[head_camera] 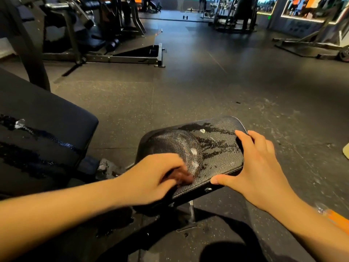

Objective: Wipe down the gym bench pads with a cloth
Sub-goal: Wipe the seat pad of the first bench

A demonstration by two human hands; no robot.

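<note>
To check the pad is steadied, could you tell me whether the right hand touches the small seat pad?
Touching. The head view shows the right hand on the small seat pad, thumb against its near edge, fingers over its right end.

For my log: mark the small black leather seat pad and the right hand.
small black leather seat pad (217, 146): head view, wet top.
right hand (258, 167): head view, back of hand.

A dark speckled rubber floor (207, 87) is recorded throughout, marked with pale scuffs (273, 110) at the right. A weight machine frame (75, 35) is noted at upper left, and a steel rack (236, 16) further back. A small dumbbell (185, 17) is seen on the distant floor. Lit wall panels (302, 6) are observed at upper right. An orange object (338, 220) is cut off at the lower right edge.
</note>
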